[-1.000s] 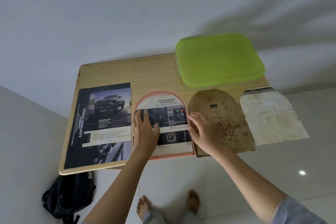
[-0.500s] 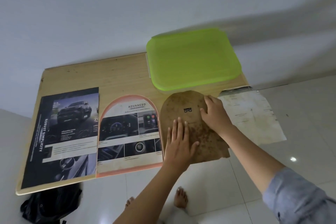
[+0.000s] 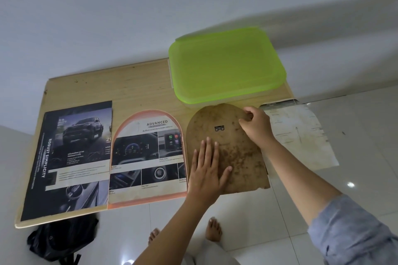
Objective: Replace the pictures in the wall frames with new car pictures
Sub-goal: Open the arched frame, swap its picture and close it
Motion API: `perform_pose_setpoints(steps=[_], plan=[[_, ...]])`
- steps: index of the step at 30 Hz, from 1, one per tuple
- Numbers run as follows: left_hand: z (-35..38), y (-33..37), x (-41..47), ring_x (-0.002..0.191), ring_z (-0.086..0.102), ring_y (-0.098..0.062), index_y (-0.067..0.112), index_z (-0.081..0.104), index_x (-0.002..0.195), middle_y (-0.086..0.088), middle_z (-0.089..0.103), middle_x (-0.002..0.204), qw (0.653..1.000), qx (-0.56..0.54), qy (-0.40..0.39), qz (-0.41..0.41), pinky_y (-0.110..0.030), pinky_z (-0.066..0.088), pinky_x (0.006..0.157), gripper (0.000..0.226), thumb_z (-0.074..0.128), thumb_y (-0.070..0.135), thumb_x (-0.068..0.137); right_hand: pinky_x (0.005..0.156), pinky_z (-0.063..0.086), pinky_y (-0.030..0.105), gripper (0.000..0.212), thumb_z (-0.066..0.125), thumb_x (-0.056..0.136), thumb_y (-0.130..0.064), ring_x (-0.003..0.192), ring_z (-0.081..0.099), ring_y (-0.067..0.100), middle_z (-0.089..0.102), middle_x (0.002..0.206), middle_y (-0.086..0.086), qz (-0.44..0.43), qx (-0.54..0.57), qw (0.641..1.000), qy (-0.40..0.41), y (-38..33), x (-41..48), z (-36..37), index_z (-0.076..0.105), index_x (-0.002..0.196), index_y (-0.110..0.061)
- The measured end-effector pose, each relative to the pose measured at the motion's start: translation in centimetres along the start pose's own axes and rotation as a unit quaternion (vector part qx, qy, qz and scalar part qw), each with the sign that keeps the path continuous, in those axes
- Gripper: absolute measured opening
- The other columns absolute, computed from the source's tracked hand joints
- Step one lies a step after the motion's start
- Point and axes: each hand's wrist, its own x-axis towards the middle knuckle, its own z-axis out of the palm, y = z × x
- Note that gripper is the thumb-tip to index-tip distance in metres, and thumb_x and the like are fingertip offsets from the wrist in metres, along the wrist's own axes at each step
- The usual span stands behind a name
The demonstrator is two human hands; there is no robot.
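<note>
An arched pink frame (image 3: 148, 114) lies flat on the wooden table (image 3: 129, 88) with a car-interior picture headed ADVANCED inside it. Right of it lies a stained brown arched backing board (image 3: 241, 155) with a small metal hanger. My left hand (image 3: 206, 170) rests flat on the board's lower left, fingers spread. My right hand (image 3: 257, 127) pinches the board's upper right edge. A dark car brochure page (image 3: 71, 157) showing a pickup truck lies at the table's left.
A lime-green lidded plastic box (image 3: 226, 64) stands at the table's back right. An old pale, stained paper sheet (image 3: 301, 133) hangs over the right edge. A black bag (image 3: 60, 241) sits on the tiled floor under the table's left corner, near my bare feet.
Both hands left the pink frame and moved right onto the brown backing board. The right hand shifted up to the board's top right edge. The view panned right.
</note>
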Motion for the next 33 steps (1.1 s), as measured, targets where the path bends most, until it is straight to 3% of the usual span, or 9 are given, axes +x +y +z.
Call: perform_pose_setpoints(steps=[7, 13, 19, 23, 26, 28, 30, 33], plan=[[-0.4, 0.2, -0.3, 0.145, 0.002, -0.018, 0.019, 0.012, 0.149, -0.006, 0.009, 0.157, 0.998, -0.052, 0.032, -0.003, -0.034, 0.004, 0.116, 0.07, 0.016, 0.06, 0.094, 0.091, 0.049, 0.033, 0.043, 0.062, 0.082, -0.008, 0.106, 0.057, 0.014, 0.062, 0.113, -0.002, 0.021, 0.199, 0.979, -0.029, 0.7, -2.1, -1.8, 0.056, 0.124, -0.016], [-0.3, 0.2, -0.2, 0.145, 0.005, -0.019, 0.019, 0.011, 0.149, -0.005, 0.007, 0.156, 0.998, -0.052, 0.027, -0.007, -0.033, 0.002, 0.116, 0.07, 0.017, 0.061, 0.093, 0.098, 0.046, 0.041, 0.052, 0.057, 0.087, -0.006, 0.117, 0.053, 0.018, 0.056, 0.127, 0.004, 0.066, 0.287, 0.954, -0.054, 2.4, -4.5, -1.2, 0.043, 0.135, -0.022], [-0.5, 0.4, -0.1, 0.144, 0.0, -0.019, 0.019, 0.011, 0.149, -0.003, 0.003, 0.156, 0.998, -0.063, 0.014, -0.006, -0.036, 0.003, 0.118, 0.075, 0.008, 0.065, 0.09, 0.099, 0.046, 0.043, 0.048, 0.047, 0.091, -0.005, 0.117, 0.054, 0.019, 0.057, 0.128, 0.005, 0.076, 0.269, 0.96, -0.02, 2.3, -5.1, -1.0, 0.042, 0.135, -0.025], [-1.4, 1.0, 0.2, 0.142, -0.014, -0.019, 0.021, 0.006, 0.149, -0.002, -0.008, 0.156, 0.996, -0.091, 0.003, -0.006, -0.036, -0.003, 0.117, 0.08, 0.003, 0.069, 0.085, 0.099, 0.046, 0.04, 0.049, 0.046, 0.091, -0.002, 0.119, 0.052, 0.02, 0.054, 0.132, 0.005, 0.097, 0.258, 0.961, 0.012, 1.7, -5.0, -1.7, 0.042, 0.137, -0.02], [-2.6, 1.4, 0.7, 0.141, -0.02, -0.022, 0.019, 0.005, 0.149, -0.006, -0.012, 0.157, 0.993, -0.113, -0.016, -0.029, -0.034, -0.008, 0.115, 0.084, 0.006, 0.07, 0.082, 0.086, 0.051, 0.033, 0.049, 0.045, 0.091, 0.0, 0.11, 0.057, 0.021, 0.057, 0.127, 0.006, 0.123, 0.262, 0.956, 0.047, 1.8, -5.7, -3.0, 0.045, 0.135, -0.02], [-3.7, 1.5, 0.8, 0.143, -0.016, -0.026, 0.019, 0.006, 0.149, -0.008, -0.012, 0.157, 0.988, -0.146, -0.017, -0.05, -0.036, -0.004, 0.116, 0.082, 0.012, 0.067, 0.083, 0.08, 0.052, 0.032, 0.048, 0.045, 0.09, 0.0, 0.099, 0.06, 0.021, 0.06, 0.121, 0.007, 0.142, 0.272, 0.949, 0.068, 2.2, -6.4, -4.0, 0.048, 0.133, -0.02], [-4.6, 1.4, 0.8, 0.145, -0.008, -0.025, 0.021, 0.006, 0.15, -0.007, -0.011, 0.157, 0.974, -0.211, -0.024, -0.076, -0.04, 0.008, 0.116, 0.075, 0.029, 0.06, 0.09, 0.088, 0.05, 0.037, 0.048, 0.045, 0.089, 0.0, 0.101, 0.06, 0.022, 0.059, 0.124, 0.007, 0.151, 0.278, 0.945, 0.082, 2.5, -7.3, -4.7, 0.05, 0.132, -0.02], [-6.3, 0.7, 0.4, 0.143, 0.012, -0.023, 0.021, 0.004, 0.149, -0.005, 0.005, 0.157, 0.945, -0.312, -0.033, -0.089, -0.04, 0.021, 0.113, 0.073, 0.043, 0.048, 0.093, 0.086, 0.049, 0.034, 0.047, 0.045, 0.089, 0.0, 0.102, 0.059, 0.021, 0.057, 0.126, 0.006, 0.143, 0.283, 0.944, 0.087, 1.9, -8.7, -4.6, 0.05, 0.131, -0.019]])
